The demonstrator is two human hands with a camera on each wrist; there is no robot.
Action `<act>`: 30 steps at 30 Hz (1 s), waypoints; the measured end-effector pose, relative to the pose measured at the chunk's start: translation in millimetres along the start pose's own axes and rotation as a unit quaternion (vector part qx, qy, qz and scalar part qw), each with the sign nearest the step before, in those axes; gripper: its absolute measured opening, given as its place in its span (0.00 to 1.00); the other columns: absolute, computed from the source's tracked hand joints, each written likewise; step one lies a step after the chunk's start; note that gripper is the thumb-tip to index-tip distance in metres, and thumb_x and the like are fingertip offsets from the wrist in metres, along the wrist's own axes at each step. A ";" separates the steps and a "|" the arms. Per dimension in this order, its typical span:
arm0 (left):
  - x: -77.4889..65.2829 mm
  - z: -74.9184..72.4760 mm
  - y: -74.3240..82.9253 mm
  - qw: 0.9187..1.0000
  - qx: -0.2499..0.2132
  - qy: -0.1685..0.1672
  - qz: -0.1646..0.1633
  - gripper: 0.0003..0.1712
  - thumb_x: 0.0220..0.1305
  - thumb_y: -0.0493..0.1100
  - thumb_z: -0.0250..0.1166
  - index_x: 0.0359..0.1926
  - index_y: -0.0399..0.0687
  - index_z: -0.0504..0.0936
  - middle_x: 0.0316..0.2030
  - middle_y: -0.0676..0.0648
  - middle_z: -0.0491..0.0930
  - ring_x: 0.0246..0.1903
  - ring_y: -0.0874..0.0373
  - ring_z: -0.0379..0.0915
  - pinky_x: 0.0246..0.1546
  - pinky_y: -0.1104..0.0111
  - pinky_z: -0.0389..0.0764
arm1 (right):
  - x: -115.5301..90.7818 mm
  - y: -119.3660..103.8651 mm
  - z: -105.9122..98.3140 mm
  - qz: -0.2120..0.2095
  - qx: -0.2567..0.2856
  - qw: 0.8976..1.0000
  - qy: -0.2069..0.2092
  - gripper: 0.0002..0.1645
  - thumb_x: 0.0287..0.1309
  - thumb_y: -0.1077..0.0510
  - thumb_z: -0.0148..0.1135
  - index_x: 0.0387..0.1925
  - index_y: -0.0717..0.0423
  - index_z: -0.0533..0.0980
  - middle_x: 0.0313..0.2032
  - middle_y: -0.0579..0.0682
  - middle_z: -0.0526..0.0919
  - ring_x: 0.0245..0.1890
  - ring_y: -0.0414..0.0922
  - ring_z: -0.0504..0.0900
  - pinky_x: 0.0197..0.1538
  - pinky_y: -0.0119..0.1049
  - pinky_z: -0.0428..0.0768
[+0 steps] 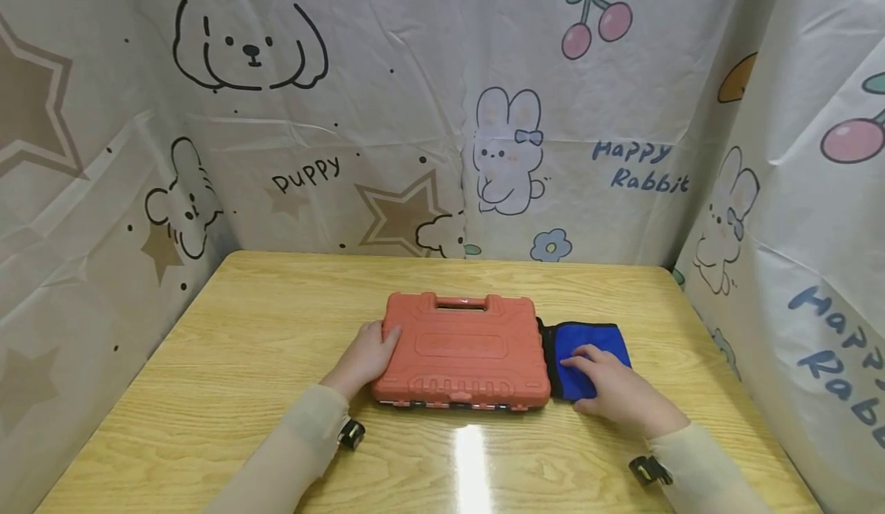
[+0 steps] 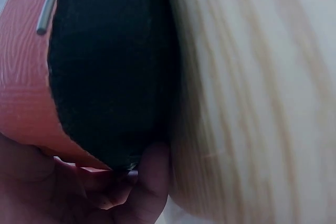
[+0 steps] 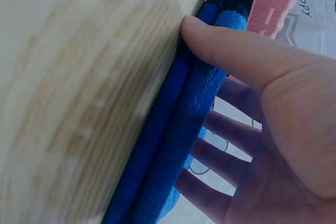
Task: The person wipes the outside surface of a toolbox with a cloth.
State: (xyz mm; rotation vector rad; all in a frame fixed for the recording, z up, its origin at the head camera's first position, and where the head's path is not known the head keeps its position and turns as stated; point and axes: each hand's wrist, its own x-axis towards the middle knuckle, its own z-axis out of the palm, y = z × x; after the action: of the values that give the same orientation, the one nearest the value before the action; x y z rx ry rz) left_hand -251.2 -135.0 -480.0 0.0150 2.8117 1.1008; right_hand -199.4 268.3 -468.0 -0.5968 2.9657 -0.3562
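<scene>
**Left hand (image 1: 366, 356) on red case (image 1: 459, 349), right hand (image 1: 611, 387) at blue cloth (image 1: 574, 337)**

The red case lies flat on a wooden table (image 1: 276, 306), handle (image 1: 462, 300) at twelve o'clock. The left hand grips its side at nine o'clock. At the case's three o'clock lies the black-trimmed blue cloth; the right hand is relaxed, fingers spread over it, thumb at its six-o'clock edge.

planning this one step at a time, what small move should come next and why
Probably close the right hand to pinch the blue cloth: its thumb already lies at the near edge and its fingers reach over the top, while the left hand grips the red case alongside.
</scene>
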 end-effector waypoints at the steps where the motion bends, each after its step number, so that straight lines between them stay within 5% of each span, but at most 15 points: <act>1: -0.4 -0.2 0.2 1.000 0.000 0.000 0.000 0.35 0.75 0.56 0.43 0.65 0.27 0.64 0.57 0.31 0.69 0.58 0.41 0.69 0.60 0.48 0.68 | 0.3 -0.4 0.1 -0.001 -0.005 1.000 0.001 0.36 0.46 0.51 0.76 0.58 0.52 0.75 0.58 0.55 0.73 0.58 0.57 0.72 0.59 0.57 0.73; 14: 0.1 -0.4 -2.4 1.000 -0.005 -0.014 -0.008 0.37 0.75 0.57 0.42 0.67 0.29 0.61 0.59 0.32 0.67 0.58 0.42 0.67 0.61 0.47 0.67 | 9.7 -7.4 9.5 -0.015 -0.069 0.997 0.043 0.32 0.46 0.61 0.73 0.56 0.58 0.74 0.50 0.53 0.76 0.50 0.54 0.76 0.55 0.52 0.75; 22: 1.1 1.2 -3.6 1.000 -0.002 -0.013 -0.007 0.37 0.75 0.58 0.43 0.67 0.29 0.61 0.58 0.32 0.67 0.58 0.42 0.68 0.61 0.48 0.68 | 13.1 -4.4 8.3 0.015 -0.045 0.996 0.071 0.24 0.47 0.69 0.67 0.50 0.64 0.77 0.42 0.54 0.77 0.44 0.53 0.79 0.51 0.50 0.78; 30: -0.9 -0.4 -2.9 1.000 -0.012 -0.004 -0.006 0.36 0.75 0.57 0.44 0.67 0.29 0.63 0.58 0.31 0.68 0.58 0.40 0.68 0.60 0.47 0.68 | 11.0 3.1 -1.6 0.038 -0.034 0.995 0.081 0.15 0.52 0.65 0.64 0.43 0.66 0.80 0.37 0.55 0.81 0.41 0.52 0.82 0.46 0.50 0.80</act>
State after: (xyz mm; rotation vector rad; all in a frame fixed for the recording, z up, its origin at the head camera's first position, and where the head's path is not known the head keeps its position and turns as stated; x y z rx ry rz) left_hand -250.2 -137.5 -481.6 0.0015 2.7871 1.1297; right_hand -210.9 267.1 -467.7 -0.4812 3.1570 -0.3116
